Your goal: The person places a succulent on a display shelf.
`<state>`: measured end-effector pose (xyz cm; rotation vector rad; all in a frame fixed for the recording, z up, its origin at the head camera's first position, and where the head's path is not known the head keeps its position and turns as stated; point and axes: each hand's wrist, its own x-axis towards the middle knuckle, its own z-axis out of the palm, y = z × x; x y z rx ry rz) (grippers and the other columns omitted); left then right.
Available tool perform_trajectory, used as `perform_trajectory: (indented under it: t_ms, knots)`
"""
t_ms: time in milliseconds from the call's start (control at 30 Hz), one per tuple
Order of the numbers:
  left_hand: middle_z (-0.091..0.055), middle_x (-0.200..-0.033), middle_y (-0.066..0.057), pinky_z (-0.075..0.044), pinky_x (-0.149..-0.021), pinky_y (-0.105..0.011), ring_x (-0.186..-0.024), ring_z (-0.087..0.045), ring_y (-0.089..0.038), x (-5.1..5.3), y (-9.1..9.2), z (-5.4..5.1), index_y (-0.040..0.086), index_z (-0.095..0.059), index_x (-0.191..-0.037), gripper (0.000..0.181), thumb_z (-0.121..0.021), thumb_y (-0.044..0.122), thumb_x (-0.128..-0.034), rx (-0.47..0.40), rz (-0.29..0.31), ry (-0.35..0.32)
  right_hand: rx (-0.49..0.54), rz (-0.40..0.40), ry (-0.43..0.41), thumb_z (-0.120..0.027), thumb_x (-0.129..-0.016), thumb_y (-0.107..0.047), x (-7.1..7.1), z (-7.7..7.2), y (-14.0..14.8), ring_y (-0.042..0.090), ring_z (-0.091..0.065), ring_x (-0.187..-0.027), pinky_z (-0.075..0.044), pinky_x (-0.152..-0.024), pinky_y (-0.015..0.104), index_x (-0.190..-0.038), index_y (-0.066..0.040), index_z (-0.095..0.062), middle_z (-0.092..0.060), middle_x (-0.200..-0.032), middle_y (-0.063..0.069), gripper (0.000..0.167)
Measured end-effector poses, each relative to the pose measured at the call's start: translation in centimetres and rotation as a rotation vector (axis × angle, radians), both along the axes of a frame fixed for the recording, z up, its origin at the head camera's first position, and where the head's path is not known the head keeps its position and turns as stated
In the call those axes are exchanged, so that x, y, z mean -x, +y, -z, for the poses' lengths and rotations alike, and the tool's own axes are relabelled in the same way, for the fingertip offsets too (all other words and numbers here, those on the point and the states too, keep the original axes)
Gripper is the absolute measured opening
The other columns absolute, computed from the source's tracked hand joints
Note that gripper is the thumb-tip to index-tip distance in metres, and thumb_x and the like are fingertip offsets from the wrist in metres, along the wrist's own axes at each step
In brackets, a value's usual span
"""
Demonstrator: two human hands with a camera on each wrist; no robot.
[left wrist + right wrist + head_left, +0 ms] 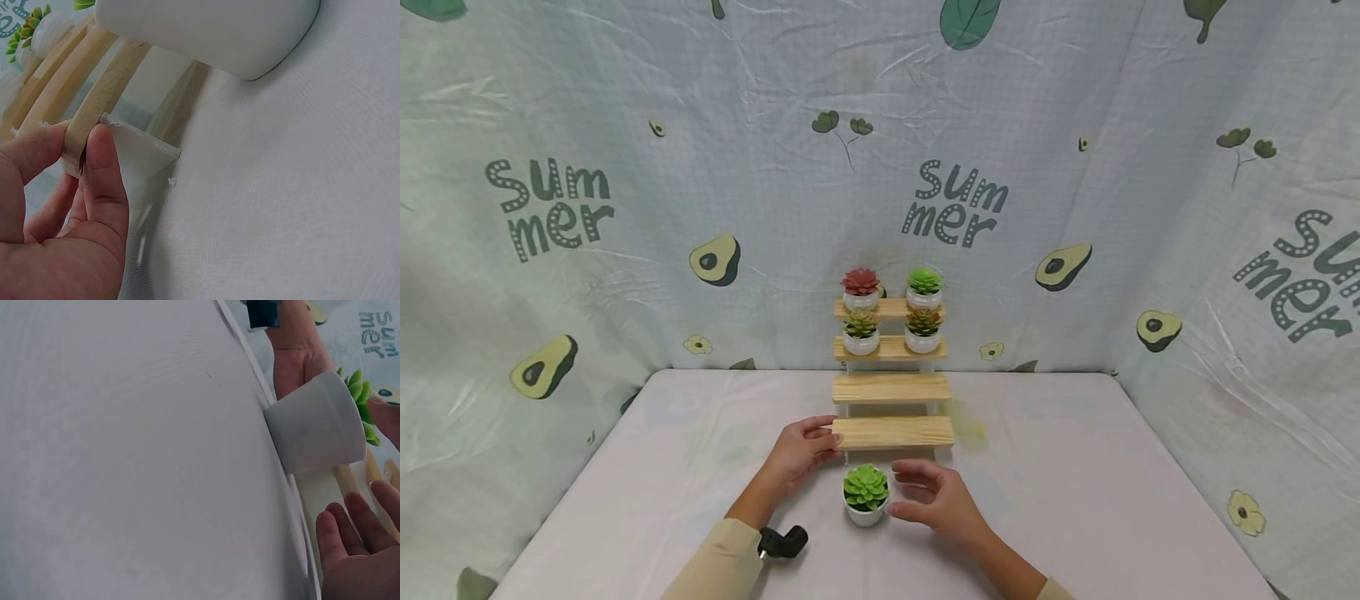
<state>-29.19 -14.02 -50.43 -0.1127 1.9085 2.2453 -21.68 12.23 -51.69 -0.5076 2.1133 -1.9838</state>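
A green succulent in a white pot (pixel 865 498) stands upright on the table, in front of a tiered wooden plant stand (pixel 892 433). My left hand (pixel 805 450) pinches the left end of the stand's lowest board between thumb and fingers; the left wrist view shows this board (pixel 106 94) with a clear side panel (pixel 140 140) beneath it. Just right of the pot, my right hand (pixel 946 502) has its fingers spread and loosely bent. In the right wrist view, fingers and thumb stand around the white pot (pixel 319 428) without gripping it.
On the top tier sit a red succulent (pixel 860 289) and a bright green one (pixel 924 288). The tier below carries two more potted succulents (pixel 861 332). A printed curtain (pixel 775 192) hangs behind the white table (pixel 1060 483). A black wrist device (pixel 784 542) is on the left arm.
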Motion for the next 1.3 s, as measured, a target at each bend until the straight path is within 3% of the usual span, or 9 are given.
perform_trajectory:
  t_ms: [200, 500, 867, 1300]
  knots:
    - [-0.069, -0.1, -0.011, -0.063, -0.073, -0.026, -0.084, -0.069, -0.016, 0.0, 0.0, 0.1, -0.011, -0.054, -0.138, 0.046, -0.065, -0.009, -0.0936, 0.011, -0.004, -0.002, 0.004, -0.03, -0.029, -0.088, -0.08, -0.009, -0.2, 0.0, -1.1, 0.031, -0.06, -0.128, -0.055, -0.107, 0.033, -0.139, 0.009, -0.054, -0.057, -0.142, 0.026, 0.071]
    - [-0.069, -0.1, -0.01, -0.063, -0.073, -0.026, -0.084, -0.069, -0.016, 0.0, 0.0, 0.2, -0.011, -0.054, -0.138, 0.046, -0.065, -0.008, -0.0939, 0.008, 0.005, 0.001, 0.002, -0.071, -0.022, -0.09, -0.079, -0.01, -0.2, 0.3, -2.2, 0.029, -0.061, -0.128, -0.055, -0.103, 0.024, -0.144, 0.006, -0.051, -0.059, -0.14, 0.025, 0.078]
    - [-0.069, -0.1, -0.009, -0.063, -0.073, -0.026, -0.084, -0.069, -0.015, 0.0, 0.0, 0.2, -0.011, -0.054, -0.139, 0.046, -0.065, -0.008, -0.0943, 0.011, 0.007, 0.005, -0.017, -0.057, 0.009, -0.09, -0.078, -0.007, 0.0, 0.5, -3.3, 0.03, -0.063, -0.126, -0.056, -0.1, 0.023, -0.146, 0.007, -0.048, -0.059, -0.14, 0.023, 0.081]
    - [-0.069, -0.098, -0.009, -0.063, -0.072, -0.026, -0.083, -0.069, -0.015, 0.2, 0.1, 0.3, -0.012, -0.053, -0.139, 0.046, -0.065, -0.008, -0.0944, 0.014, 0.008, 0.022, -0.008, -0.029, -0.018, -0.09, -0.078, -0.01, 0.1, 0.6, -3.8, 0.018, -0.065, -0.12, -0.055, -0.097, 0.019, -0.143, 0.002, -0.053, -0.063, -0.137, 0.019, 0.075]
